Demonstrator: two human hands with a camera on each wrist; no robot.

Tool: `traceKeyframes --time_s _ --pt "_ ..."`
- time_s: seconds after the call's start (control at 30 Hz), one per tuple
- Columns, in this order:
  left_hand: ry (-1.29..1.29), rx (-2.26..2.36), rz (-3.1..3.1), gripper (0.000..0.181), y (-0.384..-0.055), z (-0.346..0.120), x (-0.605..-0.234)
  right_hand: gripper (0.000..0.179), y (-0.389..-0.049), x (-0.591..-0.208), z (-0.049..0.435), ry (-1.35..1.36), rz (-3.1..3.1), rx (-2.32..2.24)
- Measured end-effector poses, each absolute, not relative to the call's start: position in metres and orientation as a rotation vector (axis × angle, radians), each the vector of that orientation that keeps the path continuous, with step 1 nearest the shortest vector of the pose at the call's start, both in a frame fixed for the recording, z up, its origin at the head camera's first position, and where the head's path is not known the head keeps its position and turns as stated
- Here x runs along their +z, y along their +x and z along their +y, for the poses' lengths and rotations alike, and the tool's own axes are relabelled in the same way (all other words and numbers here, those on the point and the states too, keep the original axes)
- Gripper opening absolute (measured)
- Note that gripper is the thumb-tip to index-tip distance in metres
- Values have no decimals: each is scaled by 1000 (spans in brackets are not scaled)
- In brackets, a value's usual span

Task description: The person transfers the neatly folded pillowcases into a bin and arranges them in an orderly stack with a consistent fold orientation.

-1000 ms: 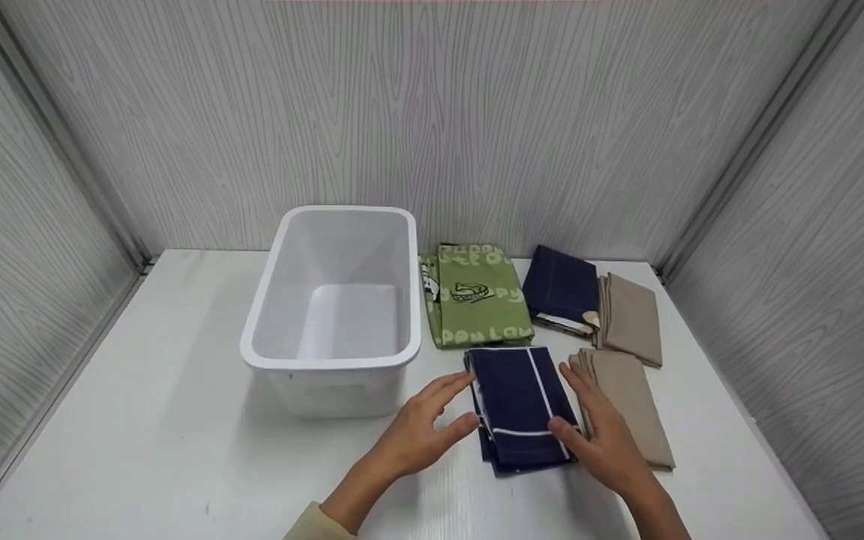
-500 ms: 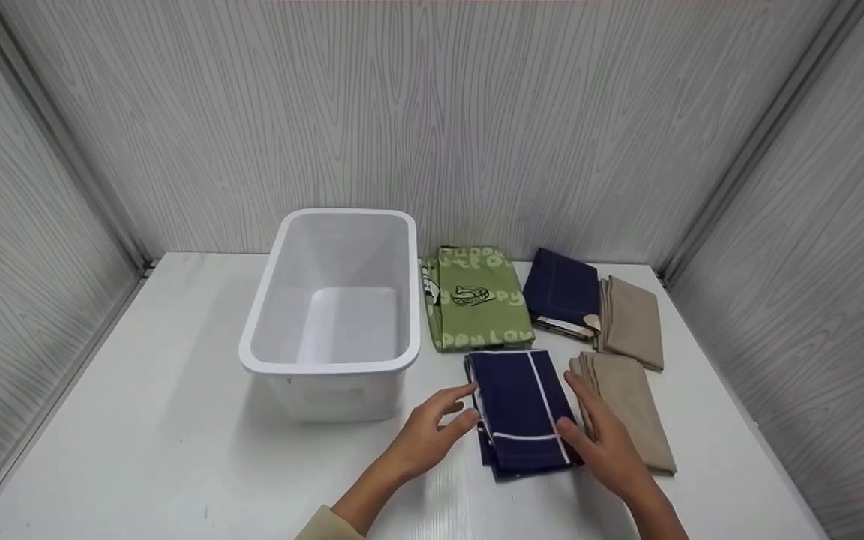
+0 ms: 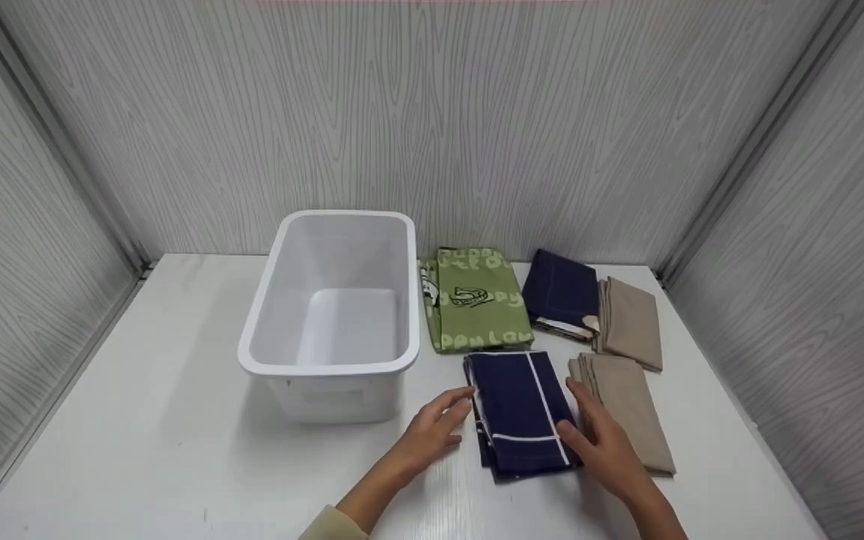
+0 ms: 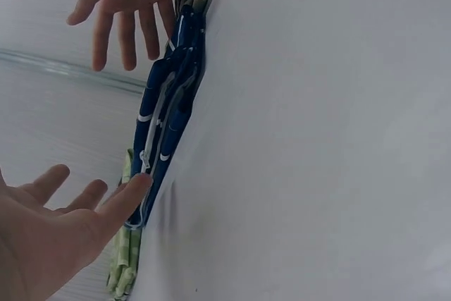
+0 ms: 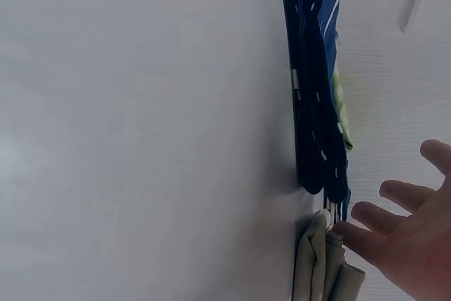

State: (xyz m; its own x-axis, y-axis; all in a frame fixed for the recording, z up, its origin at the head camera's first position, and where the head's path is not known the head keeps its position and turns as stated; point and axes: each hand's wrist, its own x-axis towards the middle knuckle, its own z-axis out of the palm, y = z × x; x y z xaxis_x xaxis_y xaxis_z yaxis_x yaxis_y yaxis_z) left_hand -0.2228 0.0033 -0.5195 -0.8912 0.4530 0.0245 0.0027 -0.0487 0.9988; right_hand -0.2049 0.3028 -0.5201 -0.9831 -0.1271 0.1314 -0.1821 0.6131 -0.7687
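A folded navy cloth point(image 3: 518, 409) with white lines lies between my two hands in the head view. My left hand point(image 3: 428, 435) is at its left edge, fingers spread and loosely bent. In the left wrist view, a fingertip of the left hand point(image 4: 56, 241) is close to the navy cloth point(image 4: 162, 125); contact cannot be told. My right hand point(image 3: 606, 448) hovers between the navy cloth and a folded beige cloth point(image 3: 631, 412). Its fingers are relaxed and hold nothing; in the right wrist view the right hand point(image 5: 416, 237) is near the beige cloth point(image 5: 313, 262).
A white plastic bin point(image 3: 334, 367) with nothing inside stands left of the cloths. Behind the navy cloth lies a folded green printed cloth point(image 3: 481, 304). A second navy cloth point(image 3: 563, 292) and another beige cloth point(image 3: 631, 322) lie at the back right, near the wall point(image 3: 432, 120).
My left hand has drawn slightly back from the navy cloth, its thumb moving lower. The right hand has shifted slightly downward in view. The cloths keep their places.
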Motion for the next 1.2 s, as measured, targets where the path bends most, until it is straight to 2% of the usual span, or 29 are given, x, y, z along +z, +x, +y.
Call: traceKeyframes --time_s 0.3,0.83,1.2 --pt "318 2089 1744 60 -220 9 -522 64 -206 -523 306 247 -2755 1383" --pt "191 2162 1580 63 -217 19 -528 59 -202 -528 300 200 -2717 1557" --pt "-40 2277 1335 77 -220 22 -530 57 -203 -521 301 97 -2680 1773"
